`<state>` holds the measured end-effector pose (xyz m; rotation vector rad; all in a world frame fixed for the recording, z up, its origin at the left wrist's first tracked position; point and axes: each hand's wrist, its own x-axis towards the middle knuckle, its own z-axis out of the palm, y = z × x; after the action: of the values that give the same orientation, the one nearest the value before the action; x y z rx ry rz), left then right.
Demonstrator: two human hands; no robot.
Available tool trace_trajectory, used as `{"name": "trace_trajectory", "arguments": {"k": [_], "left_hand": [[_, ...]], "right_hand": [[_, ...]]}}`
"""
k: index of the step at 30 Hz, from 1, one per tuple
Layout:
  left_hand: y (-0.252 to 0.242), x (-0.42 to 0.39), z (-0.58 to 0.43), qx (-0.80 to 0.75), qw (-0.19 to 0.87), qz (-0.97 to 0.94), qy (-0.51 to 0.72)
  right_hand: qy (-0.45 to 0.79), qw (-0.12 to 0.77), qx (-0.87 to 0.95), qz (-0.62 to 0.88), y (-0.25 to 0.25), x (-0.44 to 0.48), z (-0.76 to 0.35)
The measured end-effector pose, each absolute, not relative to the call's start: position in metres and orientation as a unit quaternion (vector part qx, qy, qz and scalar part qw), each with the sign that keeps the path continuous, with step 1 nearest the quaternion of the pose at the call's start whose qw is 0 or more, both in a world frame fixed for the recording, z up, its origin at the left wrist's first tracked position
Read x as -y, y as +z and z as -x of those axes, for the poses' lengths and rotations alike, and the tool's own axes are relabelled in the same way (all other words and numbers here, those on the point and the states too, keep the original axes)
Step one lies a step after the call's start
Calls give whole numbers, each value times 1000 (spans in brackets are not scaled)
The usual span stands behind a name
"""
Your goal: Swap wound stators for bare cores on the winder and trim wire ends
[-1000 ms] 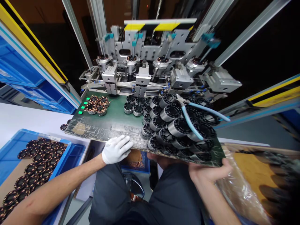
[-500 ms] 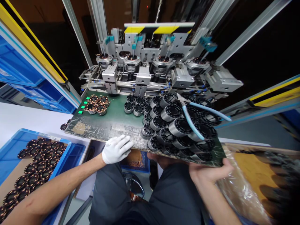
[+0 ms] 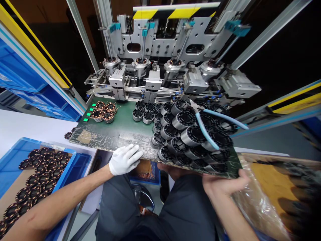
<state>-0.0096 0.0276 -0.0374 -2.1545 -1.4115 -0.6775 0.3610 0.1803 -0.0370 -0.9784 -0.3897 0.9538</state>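
Far left of the gloved fingers (image 3: 132,154), a white table (image 3: 37,125) carries a blue bin (image 3: 21,145) of wound cores (image 3: 41,169); more blue bins (image 3: 22,63) are stacked behind. Ahead and left of those fingers, on a scuffed green worktop (image 3: 122,125), four copper-wound cores (image 3: 102,112) sit beside small green lights (image 3: 89,114). The left hand (image 3: 122,160) lies flat on the worktop's near edge—fingers loosely together, grasping nothing. Straight ahead stands a metal machine (image 3: 153,80) under a yellow-and-black strip (image 3: 175,13), with dark space behind. Right of the gloved fingers, stacked silver cores (image 3: 178,124) bear blue-handled cutters (image 3: 204,130). The bare right hand (image 3: 223,185) is at the worktop's near right corner, thumb stretched outward; its fingers are hidden below, so their grip cannot be told. Beyond that thumb, a carton (image 3: 272,180) has crinkled clear film (image 3: 253,197).

Bins and carton are cut off at the picture's sides; the carton's dark contents blur rightward. Between the hands, a pinkish shape under the worktop is unclear.

A pale label (image 3: 59,147) on the bin and marks on the machine's blocks—all too small to read.
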Motion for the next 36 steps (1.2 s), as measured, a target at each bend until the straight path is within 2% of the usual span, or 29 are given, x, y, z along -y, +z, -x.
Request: {"name": "trace_trajectory", "arguments": {"k": [36], "left_hand": [[-37,-27,10,520,228,789,-233]], "right_hand": [[431,759,179,454,-34,-179,-356]]}}
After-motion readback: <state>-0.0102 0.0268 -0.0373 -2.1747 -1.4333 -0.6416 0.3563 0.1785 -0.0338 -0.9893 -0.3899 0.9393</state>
